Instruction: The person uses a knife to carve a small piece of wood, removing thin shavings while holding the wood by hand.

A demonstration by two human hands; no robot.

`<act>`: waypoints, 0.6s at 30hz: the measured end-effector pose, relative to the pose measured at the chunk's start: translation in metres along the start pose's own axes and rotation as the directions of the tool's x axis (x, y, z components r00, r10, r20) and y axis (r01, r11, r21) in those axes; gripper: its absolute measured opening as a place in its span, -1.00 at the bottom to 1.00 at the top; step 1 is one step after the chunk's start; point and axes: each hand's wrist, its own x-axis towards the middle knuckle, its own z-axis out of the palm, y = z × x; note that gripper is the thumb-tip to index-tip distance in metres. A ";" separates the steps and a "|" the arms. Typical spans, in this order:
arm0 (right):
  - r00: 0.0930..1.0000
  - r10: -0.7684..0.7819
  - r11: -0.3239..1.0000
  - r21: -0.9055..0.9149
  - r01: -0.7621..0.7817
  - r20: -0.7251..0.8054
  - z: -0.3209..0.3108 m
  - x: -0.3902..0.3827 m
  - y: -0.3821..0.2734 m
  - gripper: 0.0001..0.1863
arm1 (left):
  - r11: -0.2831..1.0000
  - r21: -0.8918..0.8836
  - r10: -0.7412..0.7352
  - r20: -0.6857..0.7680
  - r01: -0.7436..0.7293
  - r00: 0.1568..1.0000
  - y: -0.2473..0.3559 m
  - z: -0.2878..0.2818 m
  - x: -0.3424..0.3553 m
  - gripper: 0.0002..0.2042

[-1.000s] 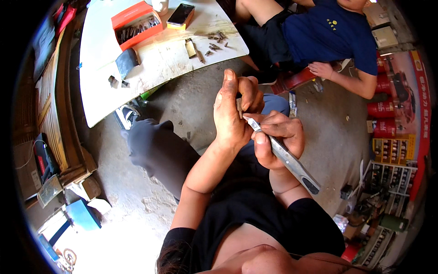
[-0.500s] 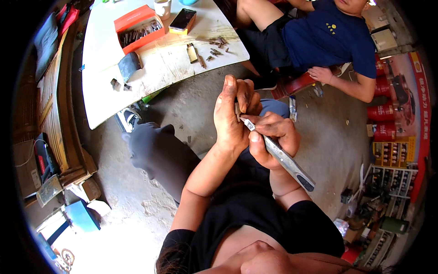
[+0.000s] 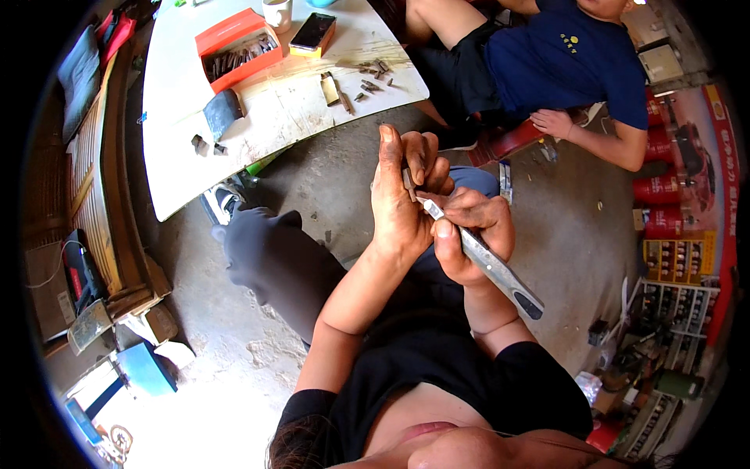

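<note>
My left hand (image 3: 394, 213), its fingertips dark with smudges, is closed around a small brown stick-like piece (image 3: 409, 185), with the thumb pointing up. In my right hand (image 3: 488, 221) is a knife (image 3: 500, 272) with a grey handle, its dark end slanting down to the right. The knife's pale front end points at the lower end of the brown piece. Fingers partly hide the blade, so I cannot tell whether it touches the piece. Both hands are held close together over my lap, just off the table's near edge.
On the white table (image 3: 176, 168) are an orange-red box (image 3: 226, 78) of brown pieces, a phone (image 3: 314, 29) on a yellow box, a cup (image 3: 277, 14), a small open box (image 3: 329, 90), loose brown pieces (image 3: 369, 86) and a grey sheet (image 3: 223, 113). A person (image 3: 558, 62) sits at right.
The knife's front end has shifted slightly down and right. The brown piece shows a little more between my left fingers. Both hands keep their hold.
</note>
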 end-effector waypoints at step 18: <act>0.999 0.043 0.998 0.057 -0.042 -0.021 0.002 0.001 0.002 -0.80 | 0.996 0.054 0.066 -0.014 -0.065 0.998 -0.001 -0.001 0.003 -0.47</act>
